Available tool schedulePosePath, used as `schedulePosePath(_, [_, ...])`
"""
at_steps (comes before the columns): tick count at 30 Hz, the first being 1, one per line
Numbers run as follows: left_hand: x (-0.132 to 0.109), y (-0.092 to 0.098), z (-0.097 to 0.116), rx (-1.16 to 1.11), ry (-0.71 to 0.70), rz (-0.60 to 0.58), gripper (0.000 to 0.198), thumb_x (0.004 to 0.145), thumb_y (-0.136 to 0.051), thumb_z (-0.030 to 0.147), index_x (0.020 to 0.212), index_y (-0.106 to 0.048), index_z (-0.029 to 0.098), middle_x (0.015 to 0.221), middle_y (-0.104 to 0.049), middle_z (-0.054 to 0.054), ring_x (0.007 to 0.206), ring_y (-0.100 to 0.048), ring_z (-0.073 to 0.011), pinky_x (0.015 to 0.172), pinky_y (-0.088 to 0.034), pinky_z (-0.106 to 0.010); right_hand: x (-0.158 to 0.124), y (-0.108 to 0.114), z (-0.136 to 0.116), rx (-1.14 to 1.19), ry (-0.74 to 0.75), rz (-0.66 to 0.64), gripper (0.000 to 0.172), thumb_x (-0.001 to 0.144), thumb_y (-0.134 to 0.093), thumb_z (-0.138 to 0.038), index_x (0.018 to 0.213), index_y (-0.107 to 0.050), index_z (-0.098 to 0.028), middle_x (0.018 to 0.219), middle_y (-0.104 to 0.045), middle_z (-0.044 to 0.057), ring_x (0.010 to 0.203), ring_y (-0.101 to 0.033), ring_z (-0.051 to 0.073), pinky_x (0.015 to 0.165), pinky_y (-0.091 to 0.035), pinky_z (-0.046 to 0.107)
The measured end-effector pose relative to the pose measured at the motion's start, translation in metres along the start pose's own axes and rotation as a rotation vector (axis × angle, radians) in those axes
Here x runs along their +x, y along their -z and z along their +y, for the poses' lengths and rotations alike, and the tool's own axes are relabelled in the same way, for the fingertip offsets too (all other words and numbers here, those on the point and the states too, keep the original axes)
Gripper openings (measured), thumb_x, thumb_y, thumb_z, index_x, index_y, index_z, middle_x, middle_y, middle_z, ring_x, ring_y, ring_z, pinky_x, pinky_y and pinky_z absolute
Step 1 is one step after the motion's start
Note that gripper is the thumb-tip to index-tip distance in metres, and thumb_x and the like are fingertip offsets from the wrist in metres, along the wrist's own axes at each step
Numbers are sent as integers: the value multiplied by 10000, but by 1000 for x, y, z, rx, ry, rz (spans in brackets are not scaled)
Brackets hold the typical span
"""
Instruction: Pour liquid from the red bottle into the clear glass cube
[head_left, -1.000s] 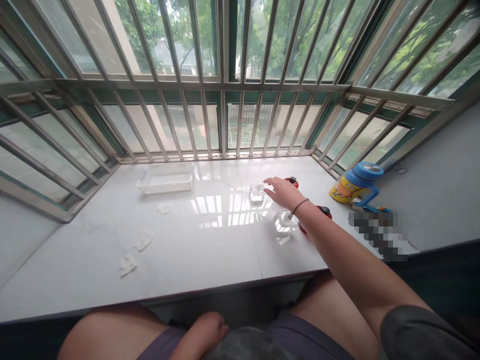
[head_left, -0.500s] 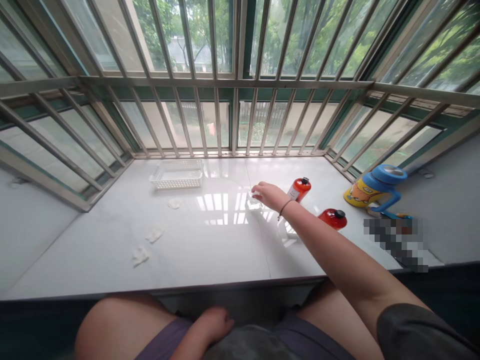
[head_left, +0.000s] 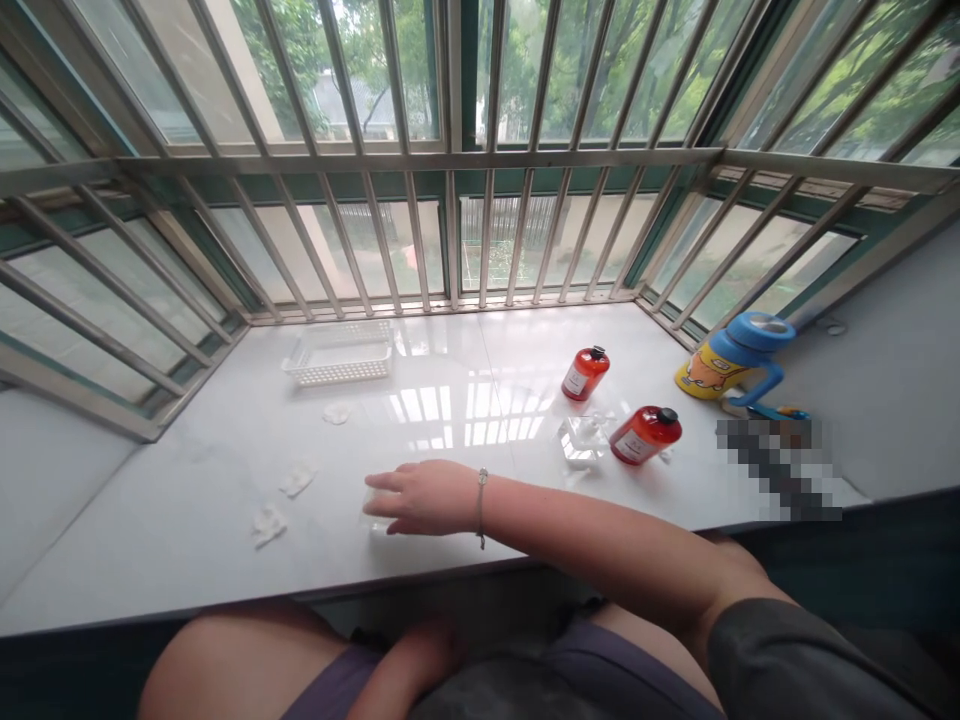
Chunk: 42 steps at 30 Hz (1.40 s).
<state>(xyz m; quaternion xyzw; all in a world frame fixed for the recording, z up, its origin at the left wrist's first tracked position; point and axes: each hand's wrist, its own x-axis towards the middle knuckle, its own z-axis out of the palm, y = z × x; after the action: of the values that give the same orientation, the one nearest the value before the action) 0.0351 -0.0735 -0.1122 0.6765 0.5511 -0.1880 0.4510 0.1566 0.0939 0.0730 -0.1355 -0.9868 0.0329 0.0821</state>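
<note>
My right hand reaches across the front of the white sill. Its fingers are closed over a small clear container, mostly hidden beneath the palm. My left hand rests at my lap, dim and blurred, so its fingers do not show clearly. To the right of my right hand, another clear, square-looking container stands beside a red bottle with a black cap. A second red bottle is upright behind them. Crumpled white tissue pieces lie left of my right hand, the nearest being one tissue.
A white perforated basket sits at the back left. At the right wall stands a blue and yellow mug-like flask, with a pixelated patch in front of it. Metal bars line the window; the sill's front edge is close to my knees.
My right hand has moved left and nearer to me, with a clear container under its fingers. The red bottles and the other clear container are now uncovered. The view has shifted slightly.
</note>
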Motion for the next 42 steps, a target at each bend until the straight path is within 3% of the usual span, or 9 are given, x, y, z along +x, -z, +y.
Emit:
schedulePosePath(3, [1, -1, 0, 32, -18, 13, 404, 973, -544, 402, 1176, -833, 206, 1239, -806, -129, 1150, -746, -346, 966, -553, -402, -12, 14, 10, -30, 27, 57, 528, 1093, -577, -565, 1529, -566, -268, 1649, -495, 132, 1241, -659, 274, 938, -576, 401])
schedulePosePath(5, [2, -2, -1, 46, -20, 23, 411, 978, -539, 419, 1181, -831, 212, 1236, -809, -128, 1155, -749, -349, 963, -559, -407, -30, 32, 32, -62, -81, 126, 523, 1104, -547, -567, 1507, -589, -236, 1604, -545, 147, 1300, -631, 297, 1024, -545, 446])
schedulePosePath(11, [3, -6, -3, 58, -22, 41, 409, 961, -579, 444, 1162, -831, 192, 1220, -813, -160, 1136, -764, -375, 935, -576, -423, -116, 99, 133, -325, -981, 92, 404, 1149, -424, -399, 1435, -627, -198, 1604, -526, 156, 1479, -460, 298, 1226, -374, 457])
schedulePosePath(15, [5, -6, -3, 60, -31, 43, 399, 955, -587, 442, 1139, -837, 191, 1198, -818, -163, 1121, -769, -379, 916, -578, -421, -173, 117, 180, -348, -1373, 43, 506, 1104, -486, -434, 1373, -615, -25, 1404, -581, 344, 1317, -567, 442, 1059, -460, 567])
schedulePosePath(18, [6, -6, -4, 57, -27, 45, 401, 956, -583, 442, 1137, -836, 188, 1186, -820, -166, 1108, -771, -380, 904, -578, -421, -199, 115, 197, -254, -1485, -64, 503, 1067, -561, -455, 1358, -634, -51, 1233, -686, 275, 1104, -682, 356, 930, -516, 447])
schedulePosePath(21, [6, -6, -5, 54, -23, 44, 398, 956, -586, 445, 1144, -834, 198, 1194, -819, -160, 1112, -770, -376, 903, -575, -415, -206, 108, 203, -163, -1455, -141, 422, 1062, -572, -416, 1322, -683, -103, 1135, -748, 189, 1034, -703, 288, 864, -508, 355])
schedulePosePath(27, [4, -5, -4, 53, -14, 38, 389, 964, -581, 446, 1138, -838, 212, 1195, -820, -150, 1113, -769, -364, 911, -573, -404, -178, 96, 180, -119, -1284, -118, 399, 1081, -557, -393, 1335, -682, -111, 1243, -731, 191, 1126, -682, 280, 887, -490, 331])
schedulePosePath(38, [2, -6, -6, 42, -23, 48, 405, 973, -558, 432, 1179, -827, 211, 1228, -812, -146, 1141, -758, -359, 947, -561, -404, -59, 45, 23, 1, -608, -71, 228, 1069, -651, -393, 1130, -699, -179, 1141, -684, 105, 1042, -643, 257, 912, -509, 355])
schedulePosePath(42, [0, -5, -5, 40, -26, 61, 363, 973, -570, 420, 1167, -823, 247, 1219, -814, -108, 1128, -756, -334, 972, -551, -395, -53, 41, 7, -40, -414, 99, 464, 1038, -675, -567, 1263, -677, -161, 1305, -653, 177, 1196, -610, 335, 999, -531, 472])
